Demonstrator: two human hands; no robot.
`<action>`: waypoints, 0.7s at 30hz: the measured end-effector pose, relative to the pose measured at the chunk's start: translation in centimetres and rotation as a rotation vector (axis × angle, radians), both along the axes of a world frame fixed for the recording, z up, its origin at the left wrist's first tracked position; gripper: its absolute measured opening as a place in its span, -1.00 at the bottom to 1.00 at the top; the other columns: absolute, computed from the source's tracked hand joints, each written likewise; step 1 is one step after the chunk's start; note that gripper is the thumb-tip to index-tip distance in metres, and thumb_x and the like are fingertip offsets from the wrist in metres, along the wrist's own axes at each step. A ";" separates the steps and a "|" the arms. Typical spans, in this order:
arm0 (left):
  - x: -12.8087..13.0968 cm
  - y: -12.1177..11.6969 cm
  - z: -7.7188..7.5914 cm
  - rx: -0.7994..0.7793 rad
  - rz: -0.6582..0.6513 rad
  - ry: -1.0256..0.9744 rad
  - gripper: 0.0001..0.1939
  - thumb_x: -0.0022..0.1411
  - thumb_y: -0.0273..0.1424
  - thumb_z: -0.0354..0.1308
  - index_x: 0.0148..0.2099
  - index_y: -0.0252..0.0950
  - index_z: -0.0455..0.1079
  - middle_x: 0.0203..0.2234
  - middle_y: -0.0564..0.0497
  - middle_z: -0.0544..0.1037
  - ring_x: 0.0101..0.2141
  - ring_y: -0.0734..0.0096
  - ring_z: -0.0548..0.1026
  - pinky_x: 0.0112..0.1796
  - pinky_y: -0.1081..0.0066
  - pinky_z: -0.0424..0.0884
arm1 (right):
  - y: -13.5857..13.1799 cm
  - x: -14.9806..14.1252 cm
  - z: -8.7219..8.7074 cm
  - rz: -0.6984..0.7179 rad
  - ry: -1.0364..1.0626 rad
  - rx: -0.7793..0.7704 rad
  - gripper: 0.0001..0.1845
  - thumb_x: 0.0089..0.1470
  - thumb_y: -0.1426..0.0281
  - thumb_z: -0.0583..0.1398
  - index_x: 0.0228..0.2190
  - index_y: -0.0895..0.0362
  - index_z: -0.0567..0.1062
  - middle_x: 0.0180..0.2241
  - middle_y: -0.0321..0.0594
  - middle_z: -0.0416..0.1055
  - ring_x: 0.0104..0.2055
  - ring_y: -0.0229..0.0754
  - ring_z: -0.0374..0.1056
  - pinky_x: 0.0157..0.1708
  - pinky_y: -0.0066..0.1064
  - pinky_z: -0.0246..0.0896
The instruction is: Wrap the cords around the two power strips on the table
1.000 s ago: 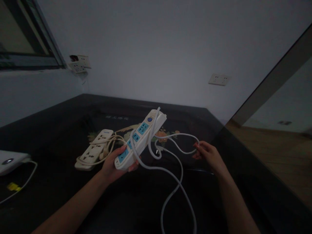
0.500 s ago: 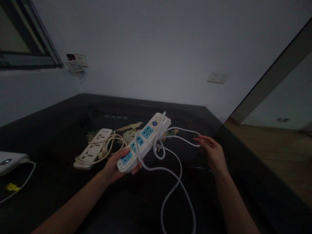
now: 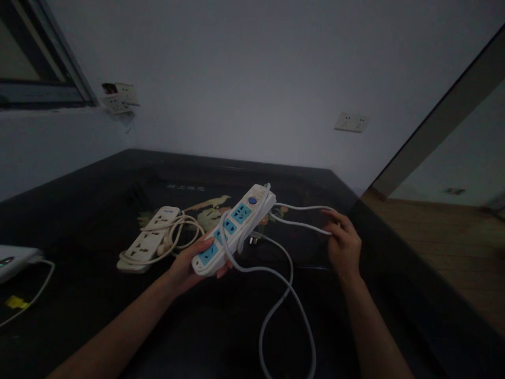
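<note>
A white power strip (image 3: pixel 235 226) with blue socket panels is tilted in my left hand (image 3: pixel 189 266), which grips its near end, thumb on top. Its white cord (image 3: pixel 292 293) wraps over the strip and hangs in a long loop toward me. To the right, my right hand (image 3: pixel 344 243) is closed on a loop of that same cord, two strands running from it back to the strip. A plug (image 3: pixel 254 239) with metal prongs shows just beyond the strip, on the cord.
A second white power strip (image 3: pixel 152 238) lies on the dark table (image 3: pixel 221 326), its cord bundled around it. At the left edge sits a white device (image 3: pixel 18 260) with a cable and yellow tag (image 3: pixel 16 302). Wall sockets (image 3: pixel 351 122) are behind the table.
My right hand has moved slightly right, drawing the cord loop outward and straighter. The small loop hanging beside the strip has tightened up against it. My left hand keeps its grip.
</note>
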State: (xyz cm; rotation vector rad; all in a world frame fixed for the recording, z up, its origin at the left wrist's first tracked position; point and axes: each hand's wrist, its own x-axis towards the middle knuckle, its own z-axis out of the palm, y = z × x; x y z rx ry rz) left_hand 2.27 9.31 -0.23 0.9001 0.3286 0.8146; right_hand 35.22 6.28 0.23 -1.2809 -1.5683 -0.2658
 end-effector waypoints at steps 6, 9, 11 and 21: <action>0.1 -0.3 -0.4 0.067 -0.091 0.197 -0.54 0.18 -0.29 0.13 0.09 -0.30 0.17 -0.38 -0.13 0.54 -0.51 0.31 0.52 -0.56 0.45 0.42 | -1.0 -1.9 1.6 0.110 -0.216 0.096 -0.68 0.01 0.64 0.05 -0.63 0.10 0.42 -0.02 -0.21 0.37 0.06 -0.02 0.27 -0.02 -0.08 0.22; 0.3 -0.8 -0.8 0.053 -0.205 0.237 -0.56 0.16 -0.28 0.15 0.06 -0.29 0.18 -0.36 -0.15 0.55 -0.42 0.22 0.55 -0.53 0.43 0.43 | -1.6 -3.4 1.8 0.187 -0.220 0.083 -0.66 -0.01 0.65 0.05 -0.59 0.05 0.47 -0.02 -0.27 0.38 0.09 -0.02 0.25 0.02 -0.07 0.21; 0.5 -1.0 -0.8 0.049 -0.226 0.259 -0.60 0.18 -0.28 0.13 0.03 -0.29 0.19 -0.38 -0.15 0.55 -0.42 0.23 0.55 -0.52 0.44 0.43 | -2.0 -4.5 1.7 0.221 -0.151 0.023 -0.66 0.00 0.63 0.07 -0.37 -0.01 0.52 0.00 -0.26 0.37 0.10 -0.02 0.25 0.03 -0.08 0.23; 0.8 -1.2 -0.9 0.001 -0.038 0.233 -0.58 0.12 -0.35 0.19 0.05 -0.24 0.29 -0.30 -0.09 0.54 -0.42 0.30 0.53 -0.51 0.47 0.41 | -3.6 -10.7 1.1 0.660 -0.492 0.054 -0.82 0.12 0.56 0.12 -0.27 0.12 0.46 -0.03 -0.13 0.46 0.11 -0.06 0.26 0.05 -0.20 0.27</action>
